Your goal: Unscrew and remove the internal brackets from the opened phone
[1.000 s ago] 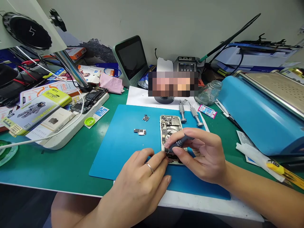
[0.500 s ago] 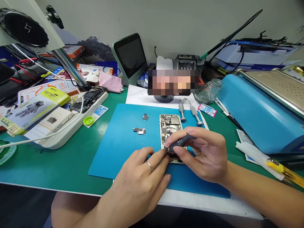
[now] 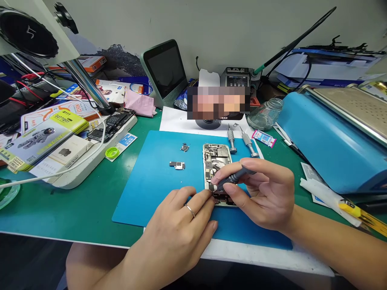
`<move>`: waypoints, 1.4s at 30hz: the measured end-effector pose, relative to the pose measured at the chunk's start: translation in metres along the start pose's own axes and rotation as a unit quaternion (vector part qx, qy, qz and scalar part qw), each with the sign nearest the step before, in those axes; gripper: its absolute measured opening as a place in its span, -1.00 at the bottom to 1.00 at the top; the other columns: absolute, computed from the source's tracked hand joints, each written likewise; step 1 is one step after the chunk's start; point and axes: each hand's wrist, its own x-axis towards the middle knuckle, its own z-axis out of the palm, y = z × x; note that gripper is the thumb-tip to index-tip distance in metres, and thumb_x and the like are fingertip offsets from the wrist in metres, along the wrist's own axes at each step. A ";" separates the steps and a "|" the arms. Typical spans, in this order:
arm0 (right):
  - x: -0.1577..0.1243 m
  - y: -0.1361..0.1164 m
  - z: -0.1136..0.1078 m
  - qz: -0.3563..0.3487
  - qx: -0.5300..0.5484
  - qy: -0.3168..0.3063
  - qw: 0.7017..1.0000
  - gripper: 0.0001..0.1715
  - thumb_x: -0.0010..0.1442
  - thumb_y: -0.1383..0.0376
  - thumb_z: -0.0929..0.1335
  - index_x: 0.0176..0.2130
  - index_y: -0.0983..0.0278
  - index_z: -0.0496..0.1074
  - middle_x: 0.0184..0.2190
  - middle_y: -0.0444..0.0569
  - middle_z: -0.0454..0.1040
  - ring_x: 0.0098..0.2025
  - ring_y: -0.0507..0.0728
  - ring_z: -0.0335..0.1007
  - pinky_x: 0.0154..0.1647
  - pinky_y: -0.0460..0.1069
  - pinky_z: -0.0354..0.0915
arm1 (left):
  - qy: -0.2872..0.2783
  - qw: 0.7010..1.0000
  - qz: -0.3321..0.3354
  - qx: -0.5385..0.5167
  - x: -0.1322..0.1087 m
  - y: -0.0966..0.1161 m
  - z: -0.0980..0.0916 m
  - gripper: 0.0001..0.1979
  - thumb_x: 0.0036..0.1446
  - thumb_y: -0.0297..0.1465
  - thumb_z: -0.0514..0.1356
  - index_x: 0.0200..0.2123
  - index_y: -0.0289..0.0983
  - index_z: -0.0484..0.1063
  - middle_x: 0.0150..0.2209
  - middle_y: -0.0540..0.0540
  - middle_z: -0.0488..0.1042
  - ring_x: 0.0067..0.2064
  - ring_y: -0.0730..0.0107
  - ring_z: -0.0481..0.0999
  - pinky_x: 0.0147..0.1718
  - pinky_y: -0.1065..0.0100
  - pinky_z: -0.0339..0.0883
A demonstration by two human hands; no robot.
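An opened phone lies on the blue mat, its inner parts bare. My right hand grips a grey screwdriver, whose tip points at the lower left part of the phone. At the phone's lower left edge rest the fingertips of my left hand; whether they pinch anything is hidden. Left of the phone lie a small metal part and, above it, a small dark component. Behind the phone are two more screwdrivers, one upright in view and one slanted.
A glass jar and a blue machine stand at the right, near a yellow cutter. A stand with a blurred screen is behind the mat. Boxes and a white cable fill the left.
My right hand and the screwdriver have shifted slightly to the right, and the screwdriver leans over more. My left hand has stayed in place.
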 end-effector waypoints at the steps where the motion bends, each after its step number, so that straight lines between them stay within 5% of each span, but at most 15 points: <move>1: 0.000 0.000 0.000 -0.001 0.001 0.001 1.000 -0.23 0.31 0.56 0.37 0.33 -0.01 0.23 -0.15 -0.05 0.59 -0.20 0.14 0.63 -0.27 0.04 0.68 | 0.007 1.000 0.001 0.000 0.000 0.000 0.000 -0.64 0.42 -0.38 0.17 0.21 -0.36 0.46 0.20 -0.11 0.53 0.08 0.10 0.45 0.03 0.02 0.53; 26: -0.002 0.003 0.000 -0.016 -0.022 0.008 1.000 -0.19 0.30 0.56 0.37 0.37 0.03 0.19 -0.15 -0.07 0.58 -0.21 0.10 0.63 -0.18 0.02 0.64 | 0.026 1.000 0.002 -0.006 0.002 0.000 0.001 -0.71 0.42 -0.38 0.17 0.12 -0.33 0.51 0.11 -0.15 0.55 0.03 0.10 0.48 -0.03 0.04 0.56; 34: -0.003 0.003 -0.003 -0.021 -0.057 0.015 0.998 -0.19 0.28 0.58 0.41 0.38 0.17 0.19 -0.09 -0.01 0.66 -0.09 0.10 0.68 0.07 0.02 0.58 | 0.021 1.000 0.003 -0.011 0.001 0.000 0.001 -0.71 0.41 -0.39 0.17 0.14 -0.32 0.49 0.12 -0.14 0.53 0.05 0.11 0.47 -0.03 0.04 0.55; 42: 0.023 -0.011 -0.063 -0.116 -0.285 -0.152 0.939 -0.53 0.31 0.60 0.35 0.12 0.25 0.47 0.08 0.11 0.66 0.14 0.20 0.63 0.22 0.05 0.54 | 0.020 1.000 0.013 -0.014 0.002 -0.001 0.000 -0.72 0.43 -0.37 0.14 0.13 -0.32 0.48 0.12 -0.17 0.52 0.04 0.08 0.48 -0.06 0.03 0.55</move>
